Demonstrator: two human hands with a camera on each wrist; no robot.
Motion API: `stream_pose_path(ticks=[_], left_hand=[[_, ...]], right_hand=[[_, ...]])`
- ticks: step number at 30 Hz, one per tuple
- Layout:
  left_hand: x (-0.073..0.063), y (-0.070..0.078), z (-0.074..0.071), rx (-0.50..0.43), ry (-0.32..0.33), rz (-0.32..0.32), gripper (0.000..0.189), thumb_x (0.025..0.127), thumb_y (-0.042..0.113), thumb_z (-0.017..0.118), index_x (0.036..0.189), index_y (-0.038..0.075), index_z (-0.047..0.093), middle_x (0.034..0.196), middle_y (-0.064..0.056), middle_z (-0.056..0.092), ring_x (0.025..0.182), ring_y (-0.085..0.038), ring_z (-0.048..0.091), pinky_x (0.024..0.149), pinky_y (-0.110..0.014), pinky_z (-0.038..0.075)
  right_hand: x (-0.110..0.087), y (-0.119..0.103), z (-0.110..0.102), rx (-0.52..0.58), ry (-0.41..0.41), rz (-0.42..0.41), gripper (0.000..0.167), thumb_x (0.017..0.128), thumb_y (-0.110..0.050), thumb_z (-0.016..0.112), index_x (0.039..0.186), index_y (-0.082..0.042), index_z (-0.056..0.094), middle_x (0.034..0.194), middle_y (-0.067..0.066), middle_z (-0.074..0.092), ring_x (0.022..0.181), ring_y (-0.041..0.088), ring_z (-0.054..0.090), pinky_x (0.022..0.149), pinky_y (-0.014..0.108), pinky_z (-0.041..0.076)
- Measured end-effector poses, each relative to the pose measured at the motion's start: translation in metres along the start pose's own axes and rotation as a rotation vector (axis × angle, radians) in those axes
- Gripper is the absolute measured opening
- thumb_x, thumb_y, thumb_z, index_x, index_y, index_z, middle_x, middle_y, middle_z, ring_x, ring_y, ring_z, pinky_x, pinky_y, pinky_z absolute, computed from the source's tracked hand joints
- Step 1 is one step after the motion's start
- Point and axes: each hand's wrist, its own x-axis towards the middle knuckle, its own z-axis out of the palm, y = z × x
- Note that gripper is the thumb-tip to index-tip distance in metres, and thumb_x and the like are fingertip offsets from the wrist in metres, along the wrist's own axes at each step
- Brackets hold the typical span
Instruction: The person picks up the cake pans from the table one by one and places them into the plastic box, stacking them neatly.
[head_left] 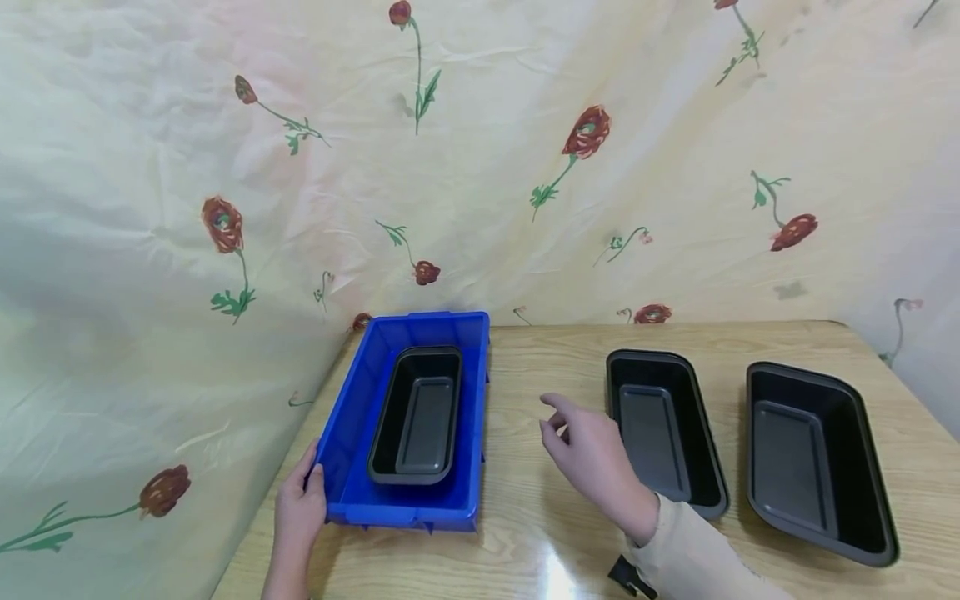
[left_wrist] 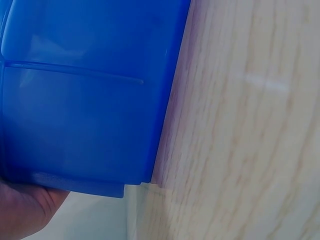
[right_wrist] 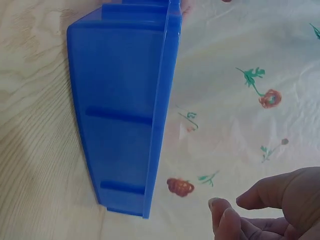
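A blue plastic bin (head_left: 347,492) stands on the left of the table, with a dark loaf pan (head_left: 424,425) lying inside it. At the bin's near left corner my left hand (head_left: 300,500) grips the rim, thumb on the near side; the left wrist view has part of this hand (left_wrist: 25,210) against the blue wall. Between the bin and a second loaf pan (head_left: 660,433), my right hand (head_left: 592,454) hovers over the table with loosely bent fingers and nothing in them. In the right wrist view, the right hand's fingers (right_wrist: 265,195) are apart from the bin's side (right_wrist: 120,85).
A third dark loaf pan (head_left: 795,467) sits at the far right of the wooden table (head_left: 525,358). Flower-printed cloth (head_left: 480,167) hangs behind the table and along its left side. A black strap end (head_left: 628,577) hangs near my right sleeve (head_left: 697,550).
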Motion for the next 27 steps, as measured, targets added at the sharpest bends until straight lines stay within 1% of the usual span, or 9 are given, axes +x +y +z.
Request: stream_pose_path(ticks=[3,8,17,24,27], left_hand=[[0.0,0.0,0.0,0.002,0.009,0.004,0.048,0.11,0.004,0.038,0.157,-0.004,0.036,0.159,-0.031,0.033,0.146,-0.052,0.028,0.119,-0.063,0.027],[-0.001,0.0,0.0,-0.001,0.026,0.015,0.047,0.109,0.003,0.039,0.155,-0.005,0.038,0.157,-0.032,0.034,0.145,-0.053,0.03,0.118,-0.064,0.027],[0.0,0.0,-0.001,-0.002,0.0,0.0,0.048,0.11,0.005,0.038,0.158,-0.004,0.035,0.159,-0.031,0.032,0.147,-0.052,0.027,0.119,-0.063,0.026],[0.0,0.001,0.0,-0.006,-0.004,0.013,0.048,0.111,0.004,0.037,0.157,-0.004,0.034,0.16,-0.03,0.031,0.147,-0.051,0.027,0.12,-0.062,0.026],[-0.001,0.001,0.0,-0.011,-0.005,0.01,0.048,0.111,0.004,0.037,0.158,-0.005,0.034,0.16,-0.03,0.03,0.147,-0.052,0.026,0.119,-0.062,0.026]], right_hand=[[-0.005,0.006,-0.007,-0.02,0.031,-0.008,0.028,0.092,0.0,0.071,0.12,0.0,0.073,0.079,-0.002,0.072,0.056,0.003,0.057,0.048,0.024,0.045],[-0.012,0.015,-0.018,-0.036,0.051,-0.006,0.027,0.092,0.001,0.072,0.118,-0.001,0.074,0.08,-0.002,0.072,0.057,0.004,0.058,0.049,0.024,0.046],[-0.024,0.031,-0.041,-0.037,0.068,0.006,0.026,0.092,0.001,0.073,0.117,0.0,0.075,0.081,-0.003,0.073,0.061,0.006,0.058,0.05,0.024,0.045],[-0.037,0.046,-0.055,-0.056,0.07,0.046,0.024,0.093,-0.002,0.074,0.117,-0.002,0.075,0.085,-0.003,0.074,0.068,0.009,0.064,0.056,0.025,0.051],[-0.042,0.052,-0.06,-0.062,0.073,0.059,0.025,0.094,-0.003,0.074,0.118,-0.002,0.075,0.086,-0.003,0.074,0.068,0.009,0.064,0.057,0.025,0.052]])
